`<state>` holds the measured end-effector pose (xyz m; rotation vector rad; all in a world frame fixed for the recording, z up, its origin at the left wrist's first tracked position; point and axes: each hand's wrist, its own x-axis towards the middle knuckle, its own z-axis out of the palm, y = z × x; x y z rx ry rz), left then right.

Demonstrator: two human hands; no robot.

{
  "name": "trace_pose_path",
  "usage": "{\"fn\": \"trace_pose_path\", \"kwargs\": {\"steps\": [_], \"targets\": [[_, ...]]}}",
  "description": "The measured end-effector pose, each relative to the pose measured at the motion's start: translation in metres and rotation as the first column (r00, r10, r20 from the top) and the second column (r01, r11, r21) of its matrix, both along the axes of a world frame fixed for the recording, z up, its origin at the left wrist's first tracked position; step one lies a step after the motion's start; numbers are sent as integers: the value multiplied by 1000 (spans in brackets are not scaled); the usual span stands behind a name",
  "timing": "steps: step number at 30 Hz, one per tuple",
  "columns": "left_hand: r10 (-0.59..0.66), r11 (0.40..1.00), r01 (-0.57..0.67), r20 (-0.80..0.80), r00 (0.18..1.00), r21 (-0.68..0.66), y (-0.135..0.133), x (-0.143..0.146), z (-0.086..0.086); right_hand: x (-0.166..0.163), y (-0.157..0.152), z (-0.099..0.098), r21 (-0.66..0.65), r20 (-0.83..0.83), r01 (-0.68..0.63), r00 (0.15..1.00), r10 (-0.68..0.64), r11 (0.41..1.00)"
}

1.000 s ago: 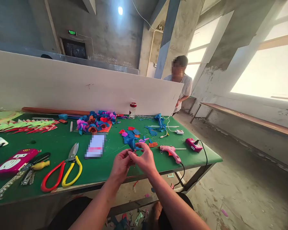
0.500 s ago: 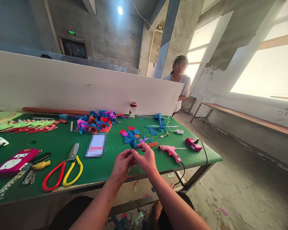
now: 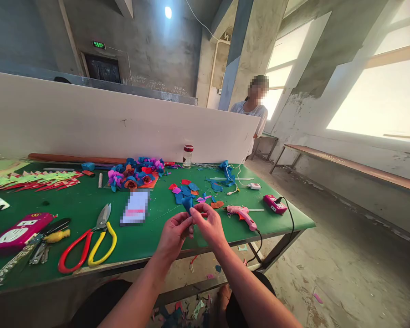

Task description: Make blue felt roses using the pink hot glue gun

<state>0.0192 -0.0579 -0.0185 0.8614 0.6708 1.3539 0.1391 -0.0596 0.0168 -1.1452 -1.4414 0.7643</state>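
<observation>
Between my hands, just over the table's front edge, is a small rolled blue paper petal. My left hand pinches its lower end, fingers closed. My right hand is closed on its right side, thumb against the paper. The fingers hide the lower part of it. Beyond them lie loose cut paper petals in blue, red, purple and orange. A pink glue gun rests on its side to the right of my right hand.
Paper flowers are heaped at the back of the green table. Red-and-yellow-handled scissors, a phone and a magenta power strip lie left. A lidded jar stands before a white board. A person is behind it.
My right thumb and fingers have shifted slightly on the blue petal, and more of it shows now. The view has moved a little. The person behind the board has lowered an arm.
</observation>
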Motion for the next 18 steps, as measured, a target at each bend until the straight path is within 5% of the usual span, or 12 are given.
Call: {"fn": "trace_pose_path", "kwargs": {"steps": [5,18], "targets": [[19,999,-17,43,999,-47,2,-2,-2,9,0,-7,-15,-202,-19,979,16,1000],[-25,999,28,118,993,-26,4,0,-3,-9,-11,-31,80,-193,-22,980,37,997]]}}
